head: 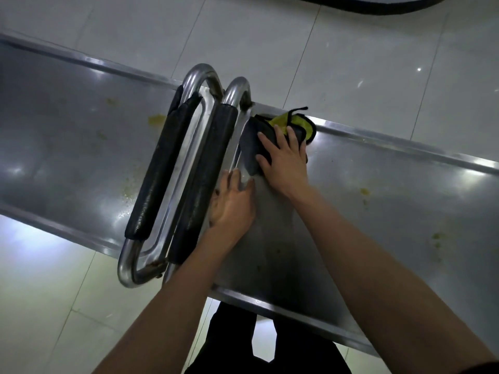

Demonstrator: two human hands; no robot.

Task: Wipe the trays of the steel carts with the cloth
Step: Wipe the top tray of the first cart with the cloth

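Flat right-hand grip point(283, 157), one cloth point(270, 136)

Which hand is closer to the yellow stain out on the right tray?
Right. The right hand presses the cloth on the right tray, on the side nearer the yellow stain. The left hand rests flat by the padded handles, farther away.

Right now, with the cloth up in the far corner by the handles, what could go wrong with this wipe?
1. The right hand presses the cloth flat into the right tray's far corner; yellow stains farther right could be missed.
2. The left hand rests at the tray edge beside the padded handles; fingers could get pinched if the carts shift.
3. The left tray also has yellow residue, not yet wiped.
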